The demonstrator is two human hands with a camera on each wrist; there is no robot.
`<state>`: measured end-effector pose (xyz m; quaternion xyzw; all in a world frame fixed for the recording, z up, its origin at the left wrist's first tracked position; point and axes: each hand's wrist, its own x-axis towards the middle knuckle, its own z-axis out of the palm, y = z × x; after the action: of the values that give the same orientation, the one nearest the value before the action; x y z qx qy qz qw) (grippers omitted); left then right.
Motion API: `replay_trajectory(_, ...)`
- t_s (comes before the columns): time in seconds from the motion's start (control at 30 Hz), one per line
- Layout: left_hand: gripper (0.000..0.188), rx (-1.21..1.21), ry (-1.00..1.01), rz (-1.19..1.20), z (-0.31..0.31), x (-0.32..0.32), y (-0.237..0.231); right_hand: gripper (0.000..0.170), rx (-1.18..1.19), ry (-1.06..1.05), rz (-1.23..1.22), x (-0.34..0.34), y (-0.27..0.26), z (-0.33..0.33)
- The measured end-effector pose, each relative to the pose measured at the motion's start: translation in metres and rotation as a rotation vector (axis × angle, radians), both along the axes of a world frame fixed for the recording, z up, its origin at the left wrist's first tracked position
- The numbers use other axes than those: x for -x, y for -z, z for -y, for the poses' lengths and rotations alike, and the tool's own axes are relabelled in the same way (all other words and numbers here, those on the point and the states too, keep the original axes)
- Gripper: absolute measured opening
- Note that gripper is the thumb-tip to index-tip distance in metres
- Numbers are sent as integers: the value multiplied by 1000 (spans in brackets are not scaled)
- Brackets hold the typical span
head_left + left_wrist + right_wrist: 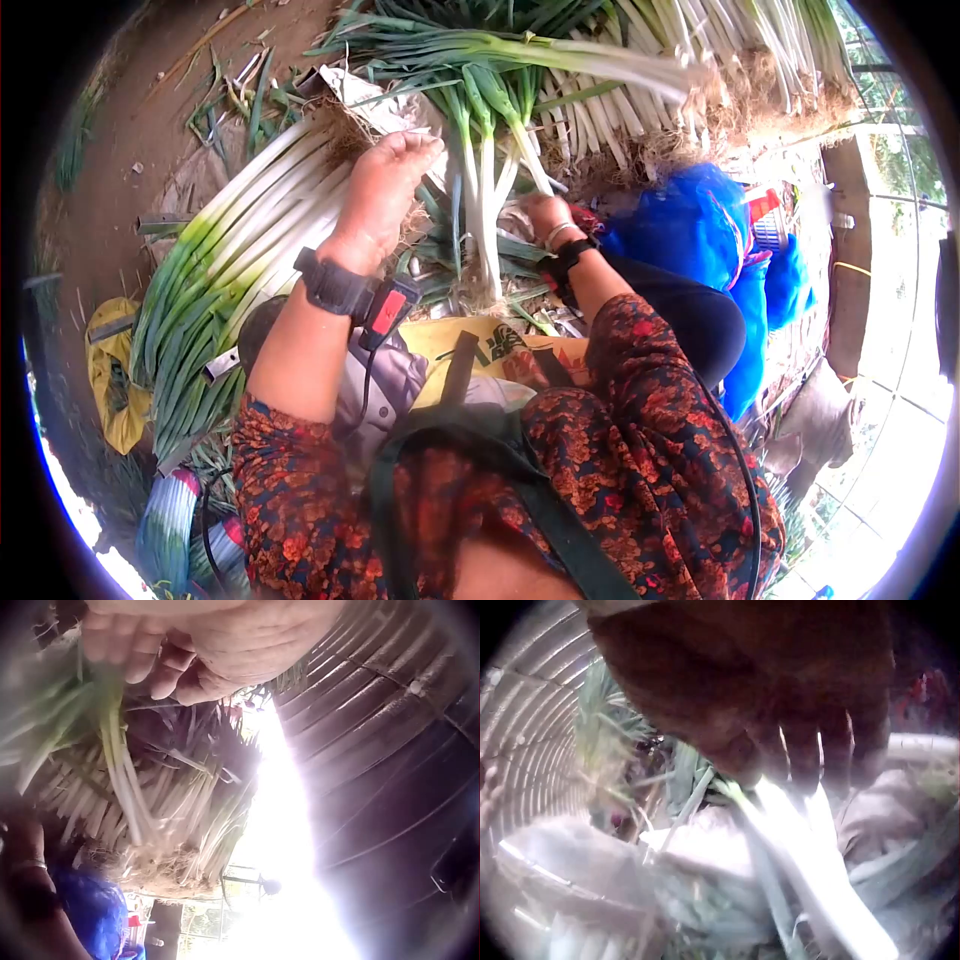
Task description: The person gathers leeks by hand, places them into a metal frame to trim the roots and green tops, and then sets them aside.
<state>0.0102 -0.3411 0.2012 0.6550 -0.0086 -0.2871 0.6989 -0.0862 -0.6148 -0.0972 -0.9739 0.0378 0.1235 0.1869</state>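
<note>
Several leeks (487, 200) slant down in front of the person, green leaves at the top and white stalks below. At the upper end of one white stalk (817, 862), the right hand (548, 215) has its fingers around it; the palm side is hidden. My left hand (390, 175) is raised left of these leeks, palm empty and fingers loosely bent. In the left wrist view this hand (187, 652) hangs over blurred green leaves. Another leek (620, 65), its root end blurred, lies across the top of the far pile.
A large pile of leeks with roots (640, 120) fills the back right. Trimmed leeks (250, 210) are stacked at the left, beside a yellow bag (115, 370). Blue mesh (680, 220) lies at the right. Loose leaves (250, 100) litter the soil; a yellow sheet (470, 345) covers the lap.
</note>
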Motion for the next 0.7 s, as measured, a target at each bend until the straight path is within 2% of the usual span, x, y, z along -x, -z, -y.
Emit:
replay_trajectory(0.03,12,3,-15,0,-4,0,-2,35,-220,422,-137,-9,-20,11)
replay_trajectory(0.1,12,-7,-20,-23,-11,-2,-3,47,214,638,11,-6,-46,15)
replay_trajectory(0.17,12,-24,-39,0,-13,2,-9,53,228,619,-118,-4,-51,19)
replay_trajectory(0.2,11,1,-71,-8,-11,3,-13,58,-51,588,-365,-9,-56,27)
replay_trajectory(0.23,10,-2,-71,-4,-12,1,-10,61,-125,579,-355,0,-7,39)
replay_trajectory(0.3,9,-6,-74,1,-15,-1,-4,68,-23,478,-437,10,29,31)
replay_trajectory(0.37,9,18,-87,16,-12,-1,-6,74,88,586,-539,3,-25,-8)
replay_trajectory(0.4,10,25,-87,19,-10,-1,-8,83,-149,643,-586,18,90,19)
replay_trajectory(0.43,10,34,-91,23,-8,-1,-10,106,-155,678,-639,12,39,1)
replay_trajectory(0.47,11,64,-88,45,-6,0,-11,90,-26,559,-671,4,-20,-20)
replay_trajectory(0.5,13,-3,-69,109,-6,0,-12,75,99,437,-700,-4,-68,-42)
replay_trajectory(0.53,14,12,-71,104,-6,0,-18,73,136,256,-570,9,-2,-23)
replay_trajectory(0.57,15,27,-68,93,-6,2,-22,72,103,265,-452,11,-4,-24)
replay_trajectory(0.63,16,110,-86,56,-8,5,-24,69,108,598,-431,13,-6,-22)
replay_trajectory(0.7,16,149,-100,63,-10,7,-28,65,129,602,-383,17,-2,-10)
